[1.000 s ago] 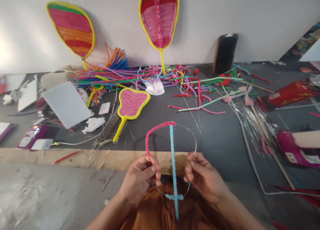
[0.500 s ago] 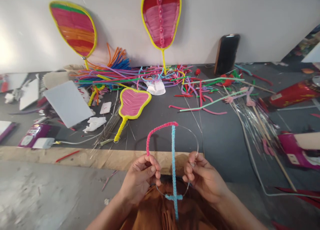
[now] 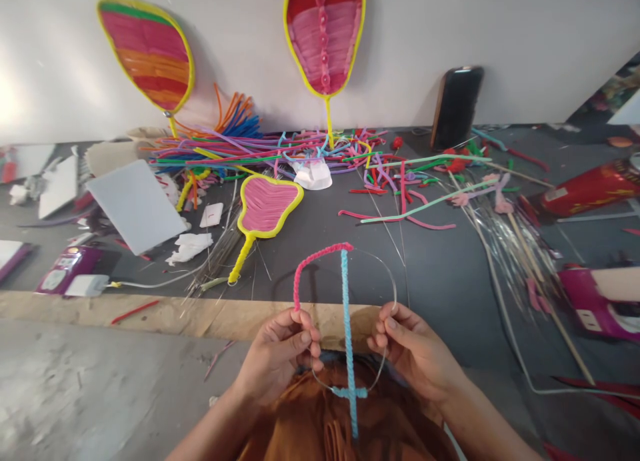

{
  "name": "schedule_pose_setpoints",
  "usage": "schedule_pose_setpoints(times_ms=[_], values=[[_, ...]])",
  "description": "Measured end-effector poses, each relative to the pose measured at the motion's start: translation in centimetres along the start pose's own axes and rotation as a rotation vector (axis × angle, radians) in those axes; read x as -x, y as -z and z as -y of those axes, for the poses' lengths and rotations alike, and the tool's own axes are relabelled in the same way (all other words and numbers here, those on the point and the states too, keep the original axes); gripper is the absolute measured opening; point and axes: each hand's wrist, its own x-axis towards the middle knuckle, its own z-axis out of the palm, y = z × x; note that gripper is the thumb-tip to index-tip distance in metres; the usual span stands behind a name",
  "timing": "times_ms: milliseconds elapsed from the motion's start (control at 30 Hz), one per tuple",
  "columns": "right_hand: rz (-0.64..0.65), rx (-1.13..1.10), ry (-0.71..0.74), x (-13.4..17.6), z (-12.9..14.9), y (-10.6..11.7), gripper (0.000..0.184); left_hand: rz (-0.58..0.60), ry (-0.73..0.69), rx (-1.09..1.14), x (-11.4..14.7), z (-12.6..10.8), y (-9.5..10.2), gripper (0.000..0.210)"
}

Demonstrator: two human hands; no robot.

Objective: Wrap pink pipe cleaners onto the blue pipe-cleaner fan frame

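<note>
**Balanced Two-Sided Grip**

The wire loop (image 3: pixel 395 289), blue stem (image 3: pixel 347 317) central, is held up over the lap (image 3: pixel 300 424). The left hand (image 3: pixel 281 349) pinches at the pink wrapping (image 3: pixel 297 284)'s lower end; the right hand (image 3: pixel 416 346) pinches the bare side, presumably steadying both flanks.

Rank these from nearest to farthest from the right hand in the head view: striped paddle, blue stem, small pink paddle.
1. Blue stem: just left of the right hand.
2. Small pink paddle: farther left and beyond.
3. Striped paddle: far left, at the back.
</note>
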Motion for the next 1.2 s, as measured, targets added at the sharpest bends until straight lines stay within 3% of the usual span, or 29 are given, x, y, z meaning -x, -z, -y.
schedule_pose_setpoints(times_ms=[533, 1200], values=[[0.031, 0.038, -0.117, 0.2, 0.8, 0.0, 0.012, 0.012, 0.021, -0.067, -0.2, -0.2, -0.3, 0.02], [0.064, -0.124, -0.041, 0.9, -0.4, 0.3, 0.013, -0.04, -0.026, -0.022, 0.3, 0.3, -0.3, 0.019]])
